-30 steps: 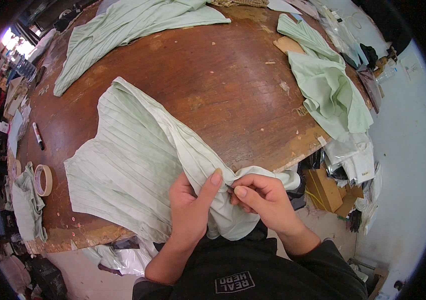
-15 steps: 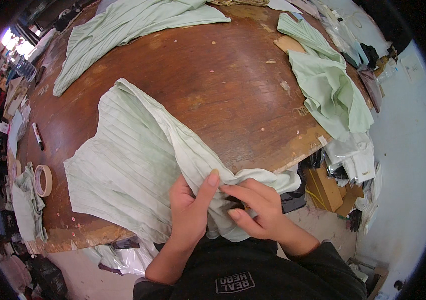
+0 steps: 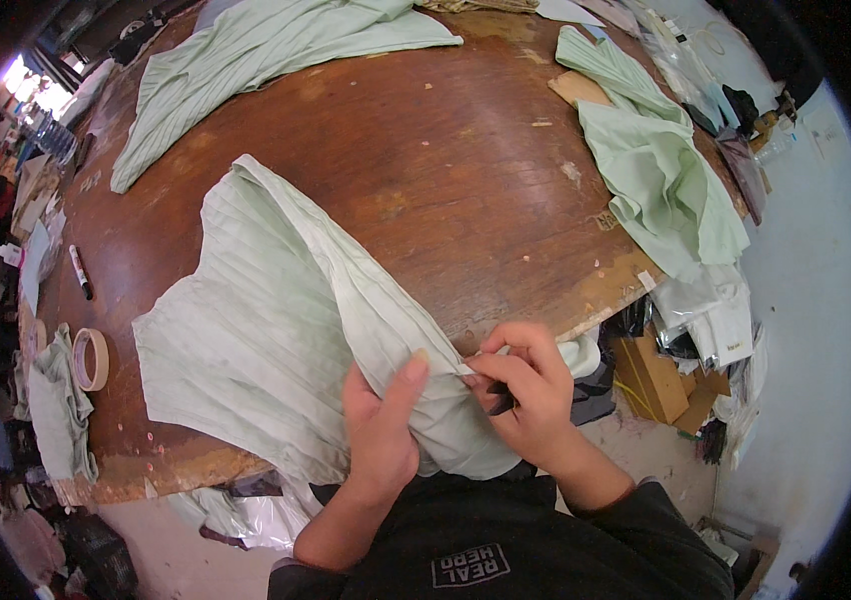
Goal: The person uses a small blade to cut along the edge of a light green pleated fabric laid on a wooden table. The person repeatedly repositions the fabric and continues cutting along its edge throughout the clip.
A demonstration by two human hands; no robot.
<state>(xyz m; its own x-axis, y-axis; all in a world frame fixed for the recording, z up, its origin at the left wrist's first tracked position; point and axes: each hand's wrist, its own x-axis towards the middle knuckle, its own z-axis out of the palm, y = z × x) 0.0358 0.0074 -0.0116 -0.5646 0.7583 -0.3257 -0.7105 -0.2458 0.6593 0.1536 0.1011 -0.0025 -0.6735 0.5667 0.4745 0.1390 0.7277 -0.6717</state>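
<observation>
A pale green pleated garment [image 3: 256,330] lies across the near left part of the wooden table, its near side gathered against my body. My left hand [image 3: 383,430] grips its folded edge, thumb on top and fingers beneath the cloth. Just right of it, my right hand [image 3: 538,400] pinches the seam of the fold between thumb and forefinger. Tucked in the right palm is a small black tool [image 3: 502,400]; the fingers hide most of it, so its kind cannot be told. A loose end of the cloth [image 3: 580,355] extends past the right hand.
The brown table [image 3: 426,180] curves around me. More pale green garments lie at the far left [image 3: 246,60] and at the right edge [image 3: 661,180]. On the left are a masking tape roll [image 3: 92,360], a marker [image 3: 81,272] and crumpled cloth [image 3: 61,410]. A cardboard box [image 3: 651,380] stands below right.
My right fingers have moved from lying loosely over the cloth to a pinch on the seam. The black tool in that palm now shows more. My left hand has barely shifted.
</observation>
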